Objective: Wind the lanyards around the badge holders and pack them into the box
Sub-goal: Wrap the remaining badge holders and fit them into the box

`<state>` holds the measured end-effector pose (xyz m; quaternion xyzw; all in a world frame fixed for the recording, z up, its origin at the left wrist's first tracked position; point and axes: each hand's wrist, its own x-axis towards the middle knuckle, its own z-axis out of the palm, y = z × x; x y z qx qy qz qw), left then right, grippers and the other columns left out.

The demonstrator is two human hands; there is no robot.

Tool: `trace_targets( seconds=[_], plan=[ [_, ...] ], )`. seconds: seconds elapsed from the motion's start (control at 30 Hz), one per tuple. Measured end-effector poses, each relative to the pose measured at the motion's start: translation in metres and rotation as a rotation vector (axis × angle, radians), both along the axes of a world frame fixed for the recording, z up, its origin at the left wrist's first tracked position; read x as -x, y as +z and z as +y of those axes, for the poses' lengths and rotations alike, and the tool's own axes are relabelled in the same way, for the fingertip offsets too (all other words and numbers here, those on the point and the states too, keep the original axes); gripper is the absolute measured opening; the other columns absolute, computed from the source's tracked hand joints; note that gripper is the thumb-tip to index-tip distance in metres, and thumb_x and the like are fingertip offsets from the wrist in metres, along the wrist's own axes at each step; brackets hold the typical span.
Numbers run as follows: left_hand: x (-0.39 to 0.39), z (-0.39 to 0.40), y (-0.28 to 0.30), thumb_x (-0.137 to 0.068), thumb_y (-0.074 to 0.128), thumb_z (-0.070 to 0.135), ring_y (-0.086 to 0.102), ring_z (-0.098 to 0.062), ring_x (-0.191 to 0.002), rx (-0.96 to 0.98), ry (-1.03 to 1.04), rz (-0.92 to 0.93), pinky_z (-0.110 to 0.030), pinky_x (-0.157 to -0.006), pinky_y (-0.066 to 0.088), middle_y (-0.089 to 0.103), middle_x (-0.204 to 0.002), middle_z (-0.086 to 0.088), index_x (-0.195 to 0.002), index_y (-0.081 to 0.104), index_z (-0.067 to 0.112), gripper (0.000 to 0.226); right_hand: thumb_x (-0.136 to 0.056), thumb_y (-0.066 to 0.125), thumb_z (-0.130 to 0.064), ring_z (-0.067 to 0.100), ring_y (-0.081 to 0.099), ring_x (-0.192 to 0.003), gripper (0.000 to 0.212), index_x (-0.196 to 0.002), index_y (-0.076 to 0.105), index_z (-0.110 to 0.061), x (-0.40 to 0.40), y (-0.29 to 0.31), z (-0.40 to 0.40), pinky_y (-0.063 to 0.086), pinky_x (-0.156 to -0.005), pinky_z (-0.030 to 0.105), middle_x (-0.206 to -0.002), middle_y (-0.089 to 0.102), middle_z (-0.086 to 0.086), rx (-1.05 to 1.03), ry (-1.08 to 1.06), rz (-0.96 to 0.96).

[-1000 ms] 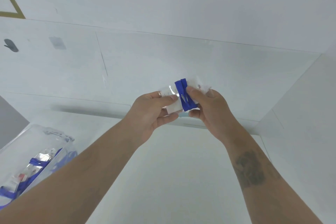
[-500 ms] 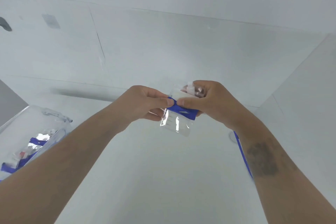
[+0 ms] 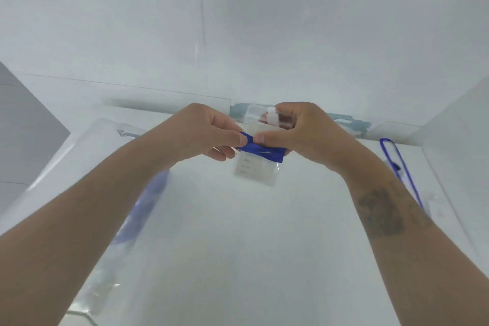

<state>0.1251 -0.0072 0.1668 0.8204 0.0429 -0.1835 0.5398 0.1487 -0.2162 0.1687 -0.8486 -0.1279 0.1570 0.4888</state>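
though its print blurs unreadable, both hands' fingers (image 3: 242, 137) pinch the lanyard-wrapped badge holder (image 3: 258, 167).

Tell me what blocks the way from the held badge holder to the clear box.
Nothing visible does. The badge holder, blue lanyard wound round it, is held above the table by both hands. The clear box lies lower left, partly behind the left forearm.

Bright, even, washed-out light; motion blur throughout, wide-angle bending at edges.
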Motion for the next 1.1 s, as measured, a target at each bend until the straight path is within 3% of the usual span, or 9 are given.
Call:
trace_targets(
  seconds=[0.23,0.37,0.5,0.63,0.77,0.87,1.0,1.1],
  plan=[
    [0.012,0.158,0.000,-0.083,0.075,0.018,0.074,-0.019,-0.078,0.052,-0.033,0.057,-0.031,-0.082,0.060,0.077,-0.080,-0.010,-0.092,0.078,0.013,0.011,-0.079,0.081,-0.017,0.016,0.058,-0.076,0.045,-0.093,0.053,0.015,0.018,-0.006,0.155,0.053,-0.061,0.027,-0.096,0.065,0.019,-0.032,-0.061,0.038],
    [0.021,0.225,-0.006,-0.084,0.074,0.016,0.074,-0.024,-0.080,0.086,-0.037,0.102,-0.032,-0.082,0.060,0.077,-0.079,-0.011,-0.095,0.077,0.013,0.011,-0.080,0.080,-0.017,0.013,0.065,-0.074,0.025,-0.093,0.066,0.000,0.031,-0.012,0.224,0.056,-0.062,0.027,-0.100,0.070,0.012,-0.009,-0.089,0.055],
    [0.026,0.262,-0.020,-0.084,0.075,0.015,0.075,-0.019,-0.076,0.074,0.000,0.160,-0.029,-0.077,0.061,0.077,-0.076,-0.009,-0.094,0.076,0.014,0.010,-0.080,0.080,-0.020,0.017,0.069,-0.078,0.026,-0.094,0.067,-0.003,0.031,-0.020,0.265,0.058,-0.064,0.032,-0.095,0.071,0.011,0.051,-0.054,0.098],
    [0.025,0.286,-0.047,-0.085,0.073,0.016,0.075,-0.017,-0.076,-0.003,0.009,0.191,-0.025,-0.071,0.060,0.077,-0.076,-0.006,-0.091,0.076,0.015,0.007,-0.083,0.076,-0.031,0.008,0.066,-0.079,0.022,-0.104,0.071,-0.030,0.026,-0.040,0.292,0.055,-0.067,0.022,-0.095,0.070,-0.013,0.117,-0.091,0.077],
    [0.028,0.290,-0.077,-0.087,0.071,0.014,0.072,-0.019,-0.073,-0.086,0.030,0.231,-0.024,-0.069,0.060,0.076,-0.078,-0.009,-0.092,0.074,0.014,0.006,-0.091,0.063,-0.034,0.000,0.062,-0.081,0.013,-0.101,0.072,-0.035,0.024,-0.060,0.299,0.045,-0.071,0.017,-0.091,0.068,-0.022,0.311,-0.066,0.007],
    [0.029,0.286,-0.101,-0.088,0.070,0.014,0.067,-0.017,-0.066,-0.133,0.037,0.277,-0.023,-0.064,0.058,0.074,-0.081,-0.011,-0.091,0.073,0.014,0.005,-0.090,0.062,-0.034,0.004,0.060,-0.083,0.014,-0.102,0.071,-0.036,0.020,-0.072,0.305,0.047,-0.075,0.022,-0.094,0.067,-0.019,0.502,0.039,0.005],
    [0.027,0.276,-0.138,-0.089,0.066,0.013,0.074,-0.029,-0.084,-0.253,-0.006,0.391,-0.039,-0.079,0.062,0.075,-0.088,-0.016,-0.093,0.075,0.004,0.013,-0.090,0.055,-0.028,0.014,0.060,-0.092,0.022,-0.105,0.069,-0.036,0.013,-0.098,0.320,0.043,-0.074,0.027,-0.103,0.066,-0.013,0.870,0.243,-0.044],
    [0.027,0.268,-0.167,-0.087,0.064,0.010,0.072,-0.029,-0.076,-0.367,-0.064,0.443,-0.042,-0.081,0.061,0.074,-0.082,-0.016,-0.090,0.073,0.003,0.012,-0.089,0.055,-0.015,0.022,0.061,-0.084,0.022,-0.103,0.069,-0.026,0.009,-0.119,0.334,0.042,-0.066,0.027,-0.093,0.066,-0.003,1.049,0.365,-0.071]
  ],
)
